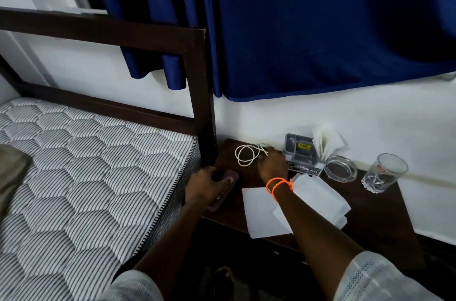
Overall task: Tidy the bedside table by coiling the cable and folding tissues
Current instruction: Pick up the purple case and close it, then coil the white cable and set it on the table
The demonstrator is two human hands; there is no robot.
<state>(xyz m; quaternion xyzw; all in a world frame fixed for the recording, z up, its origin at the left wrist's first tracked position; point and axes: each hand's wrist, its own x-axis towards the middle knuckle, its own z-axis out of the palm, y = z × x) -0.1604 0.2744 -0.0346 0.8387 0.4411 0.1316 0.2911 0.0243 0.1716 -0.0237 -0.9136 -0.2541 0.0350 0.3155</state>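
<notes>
A: Dim overall, isn't it? The dark table top [370, 212] and the space under it sink almost to black.

B: Yes, though the white wall [320, 118] comes out bright and a little washed. The light seems soft and even; I cannot tell its source.

A: Any hard shadows?

B: None with sharp edges. The blue curtain [308, 29] goes near black in its folds at the upper right.

A: Sharpness?

B: Soft throughout, smeared like compressed video. The glass [385, 172] catches small pale glints. The label on the grey tray [299, 150] is too blurred to read.

A: And the edges?

B: Wide-angle bending: the bed frame [199, 93] leans and the wall line curves.
</notes>
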